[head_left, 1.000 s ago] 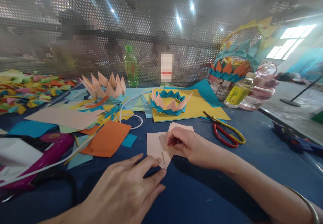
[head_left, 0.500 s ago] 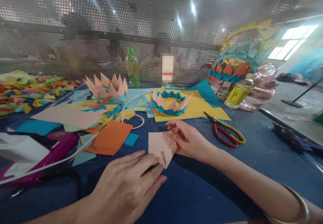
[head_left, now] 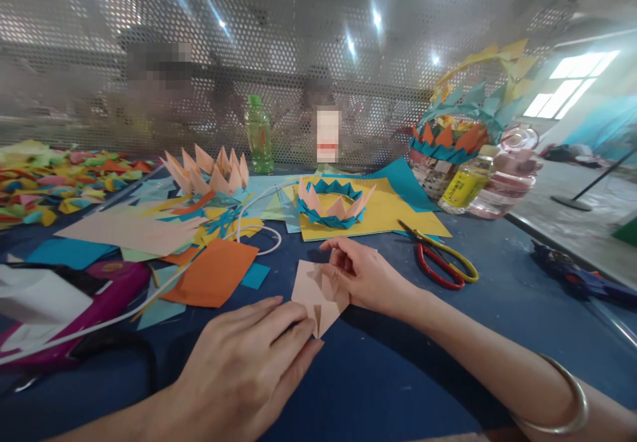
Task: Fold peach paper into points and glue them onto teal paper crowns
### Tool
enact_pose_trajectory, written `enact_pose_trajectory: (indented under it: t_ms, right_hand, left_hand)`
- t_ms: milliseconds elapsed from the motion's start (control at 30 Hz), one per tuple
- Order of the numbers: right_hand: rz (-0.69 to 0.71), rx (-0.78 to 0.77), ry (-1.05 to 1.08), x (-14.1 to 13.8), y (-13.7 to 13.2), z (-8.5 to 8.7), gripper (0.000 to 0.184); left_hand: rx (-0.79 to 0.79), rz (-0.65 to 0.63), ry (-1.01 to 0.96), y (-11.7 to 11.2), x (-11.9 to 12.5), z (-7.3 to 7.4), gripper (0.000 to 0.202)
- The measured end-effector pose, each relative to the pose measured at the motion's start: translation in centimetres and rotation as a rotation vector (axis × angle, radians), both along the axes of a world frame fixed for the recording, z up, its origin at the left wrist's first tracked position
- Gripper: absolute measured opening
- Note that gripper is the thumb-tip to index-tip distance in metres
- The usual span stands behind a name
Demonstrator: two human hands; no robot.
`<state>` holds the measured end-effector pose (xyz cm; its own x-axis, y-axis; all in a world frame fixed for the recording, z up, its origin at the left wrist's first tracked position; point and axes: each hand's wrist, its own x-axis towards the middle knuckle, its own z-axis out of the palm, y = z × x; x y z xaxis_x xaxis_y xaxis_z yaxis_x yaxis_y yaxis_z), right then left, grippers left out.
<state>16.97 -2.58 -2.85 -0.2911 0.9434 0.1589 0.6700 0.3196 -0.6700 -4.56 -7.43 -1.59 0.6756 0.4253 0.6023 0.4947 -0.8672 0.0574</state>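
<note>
A peach sheet of folding paper [head_left: 304,288] lies on the dark blue table between my hands, with a small folded flap near its lower corner. My left hand [head_left: 249,362] grips its lower left edge, fingertips on the paper and thumb just below. At the right edge, my right hand [head_left: 371,275] pinches the same paper, thumb on top and the other fingers curled. Behind them sits a ring of teal and peach folded points [head_left: 332,213]. Scissors [head_left: 440,256] with red and yellow handles lie right of my right hand.
Orange paper [head_left: 212,275] and a purple tool [head_left: 119,276] with a white cord lie left. Farther back stand a peach folded crown [head_left: 219,173], a green bottle [head_left: 259,140], a yellow-labelled bottle [head_left: 468,183] and a decorated basket [head_left: 438,163]. Pliers-like tool [head_left: 577,273] lies right.
The peach paper has turned slightly between my hands. My right hand has drawn its thumb and fingers closer in over the paper's right side; my left hand has barely moved.
</note>
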Motion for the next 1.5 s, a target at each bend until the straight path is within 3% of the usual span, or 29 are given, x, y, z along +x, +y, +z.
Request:
enact_pose_trajectory:
  t_ms: [133, 400, 533, 667, 833, 1067, 1300, 1367, 1500]
  right_hand:
    - [-0.009, 0.001, 0.015, 0.0, 0.0, 0.4, 0.023]
    - [0.004, 0.025, 0.186, 0.3, -0.3, 0.0, 0.040]
    - [0.085, 0.026, 0.247, 0.3, -0.4, 0.2, 0.037]
    - [0.209, -0.014, 0.263, 0.8, -0.7, 1.0, 0.047]
    - [0.300, 0.066, 0.183, 1.2, -0.7, 1.0, 0.050]
    - [0.315, 0.314, 0.039, 1.5, 0.0, 0.0, 0.027]
    - [0.445, 0.232, 0.004, 1.9, -0.5, 1.1, 0.053]
    - [0.433, 0.221, 0.022, 1.9, -0.5, 1.2, 0.055]
    - [0.325, 0.240, 0.044, 1.7, -0.2, 0.9, 0.038]
  left_hand:
    - [-0.013, 0.010, 0.011, 0.0, 0.1, 0.1, 0.015]
    - [0.024, 0.047, 0.057, 0.0, 0.1, 0.0, 0.019]
    - [0.072, 0.046, 0.082, 0.3, -0.1, -0.3, 0.020]
    - [0.097, 0.034, 0.107, 0.8, -0.5, -0.5, 0.033]
    - [0.067, 0.030, 0.132, 1.1, -1.1, -0.3, 0.037]
    - [0.147, -0.019, 0.086, 0.9, -0.9, 0.9, 0.040]
    - [0.201, 0.025, 0.005, 1.7, -1.9, -0.2, 0.030]
    - [0.167, 0.030, -0.035, 1.8, -2.1, -0.6, 0.027]
    - [0.112, 0.061, -0.119, 1.3, -2.0, -0.3, 0.025]
